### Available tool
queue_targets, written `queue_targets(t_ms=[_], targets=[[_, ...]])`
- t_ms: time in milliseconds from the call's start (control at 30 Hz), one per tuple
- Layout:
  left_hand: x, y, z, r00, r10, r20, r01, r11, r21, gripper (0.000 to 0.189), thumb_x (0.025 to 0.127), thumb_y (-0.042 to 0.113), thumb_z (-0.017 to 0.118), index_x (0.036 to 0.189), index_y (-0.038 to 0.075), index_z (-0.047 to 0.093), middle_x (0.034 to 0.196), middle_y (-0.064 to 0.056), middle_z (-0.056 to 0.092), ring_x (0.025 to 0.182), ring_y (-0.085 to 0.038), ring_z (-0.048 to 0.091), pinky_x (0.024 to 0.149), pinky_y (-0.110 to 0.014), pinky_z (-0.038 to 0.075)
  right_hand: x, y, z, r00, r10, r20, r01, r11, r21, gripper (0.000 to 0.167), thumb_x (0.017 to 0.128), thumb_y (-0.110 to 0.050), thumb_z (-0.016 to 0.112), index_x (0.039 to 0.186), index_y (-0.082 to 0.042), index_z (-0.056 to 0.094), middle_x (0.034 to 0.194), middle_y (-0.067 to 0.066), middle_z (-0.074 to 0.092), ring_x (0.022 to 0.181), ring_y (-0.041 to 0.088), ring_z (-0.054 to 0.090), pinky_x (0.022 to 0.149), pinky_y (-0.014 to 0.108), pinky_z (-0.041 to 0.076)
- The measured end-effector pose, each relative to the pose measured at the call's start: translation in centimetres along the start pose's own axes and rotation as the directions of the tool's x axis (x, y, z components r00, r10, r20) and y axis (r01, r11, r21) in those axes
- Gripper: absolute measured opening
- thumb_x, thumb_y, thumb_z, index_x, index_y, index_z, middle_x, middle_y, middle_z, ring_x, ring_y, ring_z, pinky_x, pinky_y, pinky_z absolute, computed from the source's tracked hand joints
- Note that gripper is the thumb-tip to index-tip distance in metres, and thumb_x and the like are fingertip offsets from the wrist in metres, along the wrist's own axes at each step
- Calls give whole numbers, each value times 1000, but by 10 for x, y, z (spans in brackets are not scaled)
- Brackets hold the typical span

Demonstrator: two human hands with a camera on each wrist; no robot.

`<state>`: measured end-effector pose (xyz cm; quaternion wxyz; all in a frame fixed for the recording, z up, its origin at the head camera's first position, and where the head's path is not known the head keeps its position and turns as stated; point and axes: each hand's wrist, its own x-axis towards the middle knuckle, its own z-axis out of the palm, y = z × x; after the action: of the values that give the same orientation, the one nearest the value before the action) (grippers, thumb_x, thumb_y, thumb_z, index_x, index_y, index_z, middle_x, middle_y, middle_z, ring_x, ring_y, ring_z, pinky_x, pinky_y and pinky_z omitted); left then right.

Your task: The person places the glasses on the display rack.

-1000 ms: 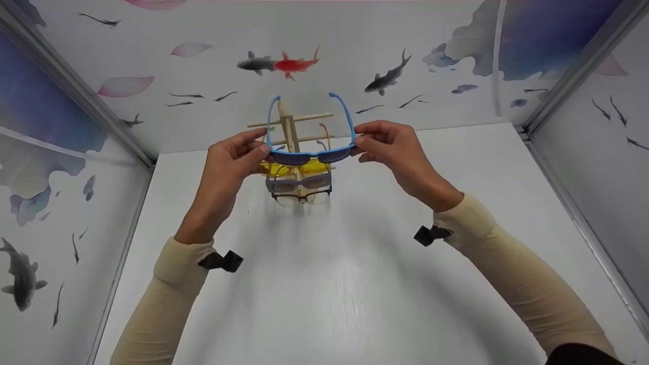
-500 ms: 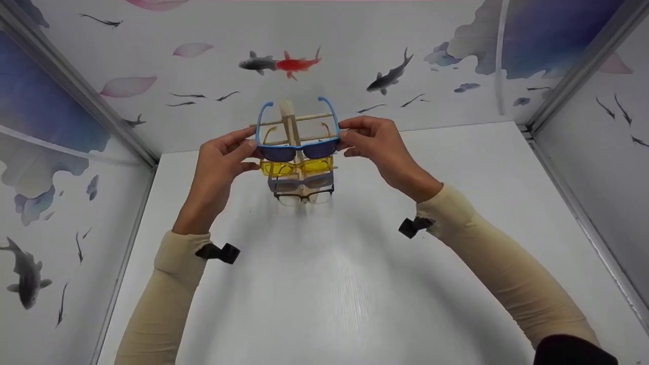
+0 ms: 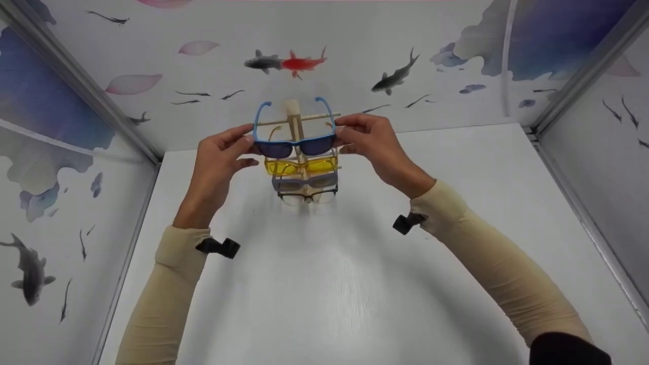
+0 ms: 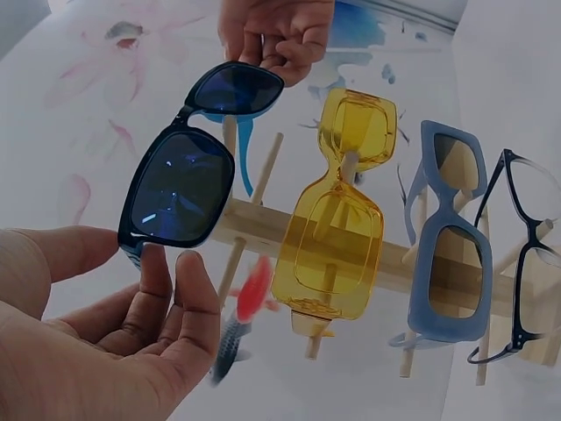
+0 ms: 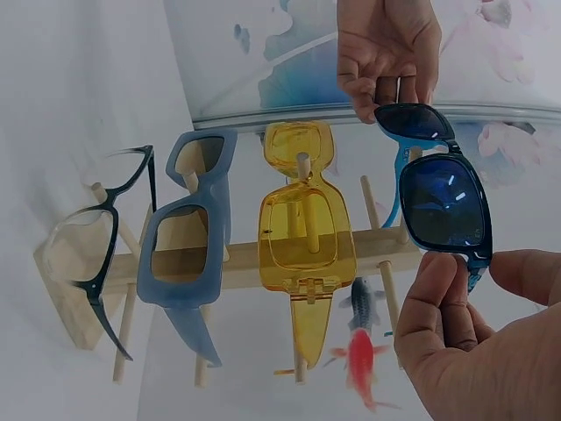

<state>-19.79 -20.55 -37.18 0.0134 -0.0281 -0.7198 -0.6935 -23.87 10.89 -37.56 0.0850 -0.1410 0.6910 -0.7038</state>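
Both hands hold a pair of blue sunglasses [image 3: 295, 146] with dark lenses, temples pointing to the back wall. My left hand [image 3: 215, 167] pinches the left hinge corner between thumb and fingers; my right hand [image 3: 372, 147] pinches the right one. The sunglasses are at the top of a wooden glasses rack [image 3: 294, 119], in front of its upper pegs. Below them on the rack sit yellow glasses [image 4: 331, 215], then grey-blue sunglasses [image 4: 451, 237], then black-framed clear glasses [image 5: 110, 228] at the bottom. In the right wrist view an upper peg [image 5: 391, 294] of the rack shows beside the sunglasses.
The rack stands near the back of a white table [image 3: 314, 284]. Behind it rises a back wall [image 3: 345, 30] printed with fish and petals. Printed side panels [image 3: 66, 167] in metal frames border the table on both sides.
Both hands have carried the blue sunglasses left and toward the rack's top pegs, lining them up above the yellow glasses. Over the last half second they have moved only slightly.
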Motion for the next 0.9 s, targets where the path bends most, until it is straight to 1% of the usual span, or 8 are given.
queue_targets(t_ms=[133, 233, 300, 533, 733, 900], targets=[[4, -3, 0, 1000, -10, 5, 10, 1000, -20, 42, 112, 18, 66, 150, -1, 64, 119, -14, 74, 109, -26, 73, 91, -33, 64, 3, 2, -1, 1000, -1, -1, 1, 1000, 9, 31, 109, -14, 69, 135, 3, 70, 116, 18, 78, 107, 34, 77, 94, 36, 64], [6, -6, 1, 1000, -9, 14, 9, 1000, -18, 42, 112, 19, 66, 150, 0, 65, 120, -14, 75, 110, -27, 72, 91, -33, 63, 3, 3, -3, 1000, 4, -8, -4, 1000, 15, 31, 109, -14, 70, 135, 3, 70, 115, 18, 78, 105, 33, 77, 93, 35, 64], [7, -8, 2, 1000, -10, 18, 10, 1000, -21, 42, 112, 19, 66, 150, 0, 65, 121, -15, 75, 110, -27, 72, 91, -33, 63, 3, 4, -4, 1000, 8, -11, -8, 1000, 11, 32, 109, -15, 70, 135, 3, 70, 115, 17, 77, 103, 29, 77, 93, 35, 64], [8, -11, 3, 1000, -14, 23, 15, 999, -29, 43, 113, 21, 66, 151, 1, 65, 123, -15, 75, 112, -28, 72, 94, -34, 63, 4, 7, -5, 1000, 19, -15, -19, 1000, 3, 32, 110, -16, 70, 135, 2, 69, 118, 18, 77, 106, 33, 76, 93, 35, 64], [9, -12, 3, 999, -22, 24, 22, 999, -35, 43, 112, 21, 66, 150, 1, 65, 122, -15, 76, 112, -29, 73, 95, -34, 63, 4, 7, -4, 1000, 22, -18, -21, 1000, 10, 34, 110, -16, 70, 137, 4, 68, 119, 18, 77, 105, 28, 77, 94, 35, 64], [10, -13, 1, 999, -20, 24, 21, 999, -36, 42, 113, 20, 66, 150, 1, 66, 121, -16, 76, 112, -29, 72, 95, -34, 63, 5, 6, -3, 999, 30, -16, -30, 999, 16, 33, 110, -16, 69, 137, 3, 68, 120, 18, 77, 107, 28, 77, 96, 36, 63]])
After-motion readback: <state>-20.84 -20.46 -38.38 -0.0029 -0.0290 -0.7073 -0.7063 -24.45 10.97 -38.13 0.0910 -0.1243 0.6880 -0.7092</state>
